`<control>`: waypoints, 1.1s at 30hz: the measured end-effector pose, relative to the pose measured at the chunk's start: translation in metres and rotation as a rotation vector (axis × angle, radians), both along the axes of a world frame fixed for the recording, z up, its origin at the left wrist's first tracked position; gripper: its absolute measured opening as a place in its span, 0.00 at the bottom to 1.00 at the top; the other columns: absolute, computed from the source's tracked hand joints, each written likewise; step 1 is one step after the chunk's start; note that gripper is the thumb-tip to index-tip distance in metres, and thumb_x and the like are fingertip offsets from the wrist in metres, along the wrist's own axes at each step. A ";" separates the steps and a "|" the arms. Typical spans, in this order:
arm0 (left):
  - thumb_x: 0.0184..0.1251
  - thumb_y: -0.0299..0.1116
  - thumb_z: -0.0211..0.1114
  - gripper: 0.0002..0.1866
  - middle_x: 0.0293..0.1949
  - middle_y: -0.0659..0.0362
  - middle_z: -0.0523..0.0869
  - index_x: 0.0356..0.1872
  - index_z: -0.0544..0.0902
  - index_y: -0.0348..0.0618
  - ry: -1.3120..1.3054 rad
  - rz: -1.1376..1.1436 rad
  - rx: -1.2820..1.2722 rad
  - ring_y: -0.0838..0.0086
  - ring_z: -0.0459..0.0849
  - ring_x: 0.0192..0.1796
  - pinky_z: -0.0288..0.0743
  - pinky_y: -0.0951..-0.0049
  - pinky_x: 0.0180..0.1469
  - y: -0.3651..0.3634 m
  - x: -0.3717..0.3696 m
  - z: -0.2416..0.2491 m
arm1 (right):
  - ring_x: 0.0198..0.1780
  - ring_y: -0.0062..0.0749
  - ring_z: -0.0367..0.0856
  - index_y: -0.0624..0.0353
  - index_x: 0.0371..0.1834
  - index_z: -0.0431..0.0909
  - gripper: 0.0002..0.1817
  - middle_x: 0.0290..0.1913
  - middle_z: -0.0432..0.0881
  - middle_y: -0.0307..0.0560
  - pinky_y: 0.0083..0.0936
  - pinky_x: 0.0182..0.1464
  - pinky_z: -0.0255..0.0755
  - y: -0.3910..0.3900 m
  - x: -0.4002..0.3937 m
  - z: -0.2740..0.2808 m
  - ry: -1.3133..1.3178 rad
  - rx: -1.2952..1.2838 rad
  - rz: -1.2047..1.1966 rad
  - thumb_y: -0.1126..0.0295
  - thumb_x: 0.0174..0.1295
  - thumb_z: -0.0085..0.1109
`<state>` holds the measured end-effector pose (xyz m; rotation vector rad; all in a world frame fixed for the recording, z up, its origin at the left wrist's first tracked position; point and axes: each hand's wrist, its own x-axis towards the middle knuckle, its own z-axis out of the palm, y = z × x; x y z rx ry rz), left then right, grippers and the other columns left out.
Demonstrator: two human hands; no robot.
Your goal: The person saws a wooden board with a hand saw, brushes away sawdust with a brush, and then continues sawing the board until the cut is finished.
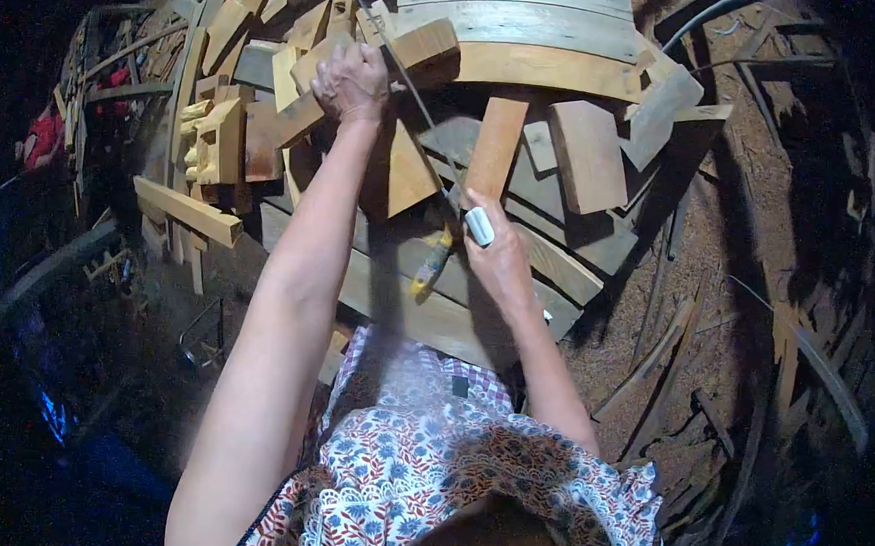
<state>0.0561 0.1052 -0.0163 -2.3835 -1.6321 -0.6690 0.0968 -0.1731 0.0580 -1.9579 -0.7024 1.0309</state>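
My left hand (353,82) is closed over a long wooden block (430,50) that lies slantwise on the pile at the top. My right hand (502,256) grips the pale handle (480,226) of a handsaw. Its long thin blade (416,94), seen nearly edge-on, runs up and left across the block, just right of my left hand. Below the blade, a yellow-handled tool (430,268) rests on the plank worktop (388,295); its working end is hard to make out. An orange-brown wood piece (498,144) lies just beyond my right hand.
Cut blocks (587,158) and offcuts crowd the worktop's right side. Notched pale pieces (214,146) are stacked at the left, with a beam (188,211) jutting out below them. Grey boards (517,23) lie at the back. Wood strips (664,351) litter the ground at right.
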 end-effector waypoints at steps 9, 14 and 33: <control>0.58 0.42 0.48 0.17 0.28 0.56 0.79 0.20 0.81 0.46 0.034 0.021 0.048 0.59 0.76 0.33 0.64 0.58 0.34 0.010 0.004 -0.011 | 0.44 0.57 0.78 0.49 0.57 0.70 0.26 0.41 0.79 0.63 0.42 0.46 0.72 0.005 0.026 0.034 -0.071 -0.057 0.083 0.74 0.51 0.58; 0.58 0.41 0.48 0.18 0.28 0.52 0.82 0.20 0.82 0.43 0.053 -0.084 0.024 0.54 0.78 0.32 0.64 0.54 0.33 0.024 -0.010 -0.030 | 0.40 0.59 0.78 0.49 0.57 0.67 0.26 0.35 0.79 0.65 0.46 0.43 0.71 -0.041 0.024 0.035 -0.043 -0.020 0.105 0.74 0.52 0.56; 0.66 0.50 0.52 0.26 0.46 0.43 0.75 0.56 0.71 0.41 0.048 -0.401 -0.241 0.50 0.71 0.50 0.60 0.55 0.57 -0.036 -0.070 0.023 | 0.43 0.52 0.80 0.48 0.54 0.71 0.23 0.41 0.80 0.57 0.39 0.45 0.73 -0.063 -0.002 0.012 -0.123 0.048 0.033 0.72 0.53 0.59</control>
